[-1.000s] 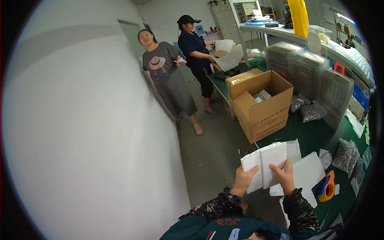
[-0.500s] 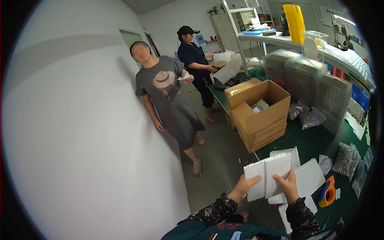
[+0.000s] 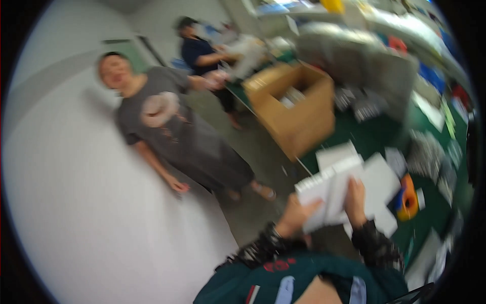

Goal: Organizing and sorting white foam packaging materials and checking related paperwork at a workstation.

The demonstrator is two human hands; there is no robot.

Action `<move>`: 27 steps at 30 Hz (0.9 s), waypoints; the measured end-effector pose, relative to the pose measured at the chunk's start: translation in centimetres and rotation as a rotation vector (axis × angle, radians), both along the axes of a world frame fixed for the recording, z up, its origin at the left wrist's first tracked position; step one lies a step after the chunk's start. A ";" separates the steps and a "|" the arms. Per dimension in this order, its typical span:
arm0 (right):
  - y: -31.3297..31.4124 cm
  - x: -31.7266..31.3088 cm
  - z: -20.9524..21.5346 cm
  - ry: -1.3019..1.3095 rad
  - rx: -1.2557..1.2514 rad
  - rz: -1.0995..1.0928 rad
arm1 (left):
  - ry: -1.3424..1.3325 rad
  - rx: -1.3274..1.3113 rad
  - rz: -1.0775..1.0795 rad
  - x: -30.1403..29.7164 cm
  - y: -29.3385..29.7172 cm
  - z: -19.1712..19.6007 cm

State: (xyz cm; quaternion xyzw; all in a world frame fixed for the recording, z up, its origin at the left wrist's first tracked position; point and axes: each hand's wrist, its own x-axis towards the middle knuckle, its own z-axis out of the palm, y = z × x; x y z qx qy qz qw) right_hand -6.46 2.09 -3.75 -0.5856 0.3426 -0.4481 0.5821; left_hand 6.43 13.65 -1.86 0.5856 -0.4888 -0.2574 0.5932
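Observation:
Between my two hands are white foam sheets (image 3: 330,188), held upright side by side over the near edge of the green table. My left hand (image 3: 297,214) grips the left edge, thumb across the front. On the right side, my right hand (image 3: 356,198) is closed around the foam, its thumb also in front. Behind and to the right, more white sheets (image 3: 377,178) lie loosely on the table. The picture is smeared by motion, so I cannot tell how many pieces I hold.
An open cardboard box (image 3: 298,114) stands on the green table (image 3: 357,133). An orange and blue tape dispenser (image 3: 407,198) lies right of the sheets, near bags of small parts (image 3: 426,154). One person (image 3: 167,119) stands by the white wall; another (image 3: 202,53) works farther back.
The whole view has swung, shifting the table and people within the picture. Both hands keep hold of the foam sheets, now tilted slightly. The nearer person's face and arm have turned somewhat.

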 end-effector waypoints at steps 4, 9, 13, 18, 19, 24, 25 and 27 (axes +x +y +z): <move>0.0 0.5 1.4 -0.130 0.172 0.068 | 0.382 0.146 0.024 -0.9 0.5 4.6; -0.3 -1.1 0.5 -0.166 0.236 0.113 | 0.535 0.153 -0.112 -1.0 -0.2 2.8; 0.5 -2.1 0.7 -0.143 0.232 0.116 | 0.522 0.131 -0.134 -1.6 0.0 1.9; 0.1 -3.2 1.9 0.005 0.154 0.098 | 0.630 0.129 -0.113 -1.8 -0.3 1.7; -0.2 -3.7 2.6 0.125 0.113 0.135 | 0.627 0.129 -0.126 -1.7 -0.3 1.5; -1.9 -5.7 3.1 0.386 0.055 0.159 | 0.761 0.113 -0.120 -1.4 -0.7 1.9; -1.8 -5.9 3.0 0.280 0.144 0.162 | 0.759 0.113 -0.129 -1.4 -0.8 1.8; -1.7 -6.0 2.9 0.171 0.230 0.160 | 0.699 0.132 -0.123 -1.6 -1.0 1.4</move>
